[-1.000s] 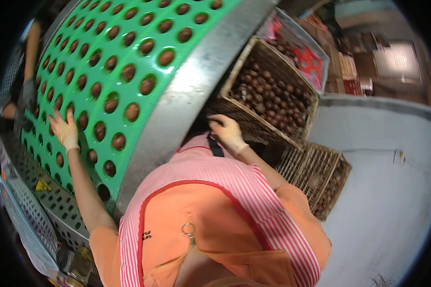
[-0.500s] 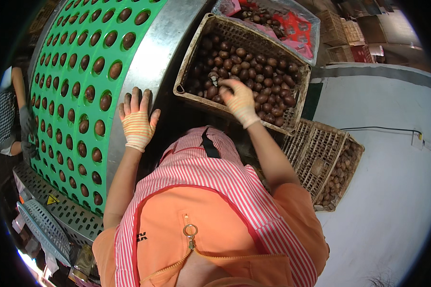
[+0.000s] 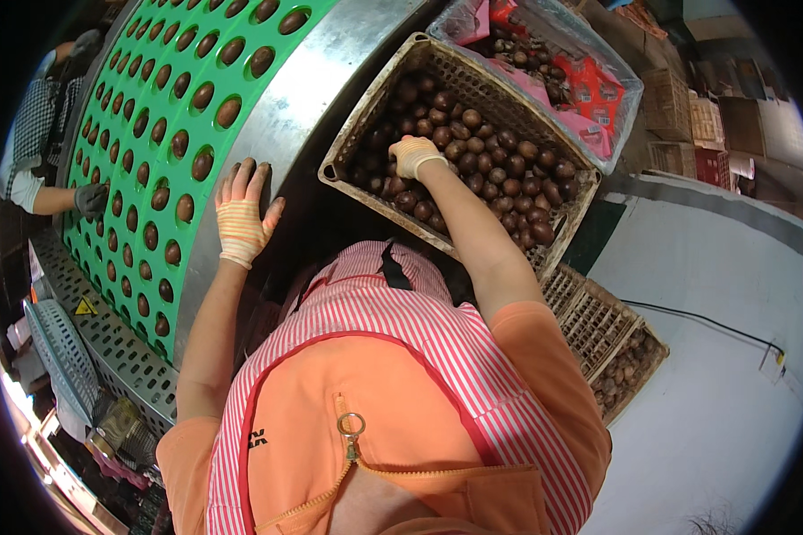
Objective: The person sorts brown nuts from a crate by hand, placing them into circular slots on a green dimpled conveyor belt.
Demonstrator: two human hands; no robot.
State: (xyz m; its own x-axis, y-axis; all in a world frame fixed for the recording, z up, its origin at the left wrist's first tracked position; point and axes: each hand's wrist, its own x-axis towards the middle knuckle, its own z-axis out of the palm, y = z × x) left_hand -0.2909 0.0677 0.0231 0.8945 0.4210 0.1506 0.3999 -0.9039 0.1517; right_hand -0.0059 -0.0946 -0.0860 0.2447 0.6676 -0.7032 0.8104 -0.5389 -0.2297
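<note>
My left hand point(image 3: 244, 221), in a striped glove with bare fingertips, lies flat with fingers spread on the metal side panel point(image 3: 281, 116) of a machine. Beside it, the green cupped conveyor point(image 3: 165, 107) carries round dark fruit, which look like passion fruit, mostly one to a cup. My right hand point(image 3: 416, 157), gloved alike, reaches into a worn plastic crate point(image 3: 446, 234) of the same passion fruit point(image 3: 509, 192). Its fingers curl down among the fruit at the crate's left part; the fingertips and anything in them are hidden.
At the far left, a co-worker's dark-gloved hand point(image 3: 91, 201) is at the conveyor's edge. A plastic-lined crate point(image 3: 629, 107) with fruit and red packaging stands behind mine. Another crate point(image 3: 589, 325) sits lower right, by a cable point(image 3: 705, 318). A blue basket point(image 3: 62, 357) stands lower left.
My right hand has moved left and its fingers have curled in among the fruit. The view has shifted slightly. The co-worker's hand has come in over the conveyor's edge. My left hand stays on the panel.
</note>
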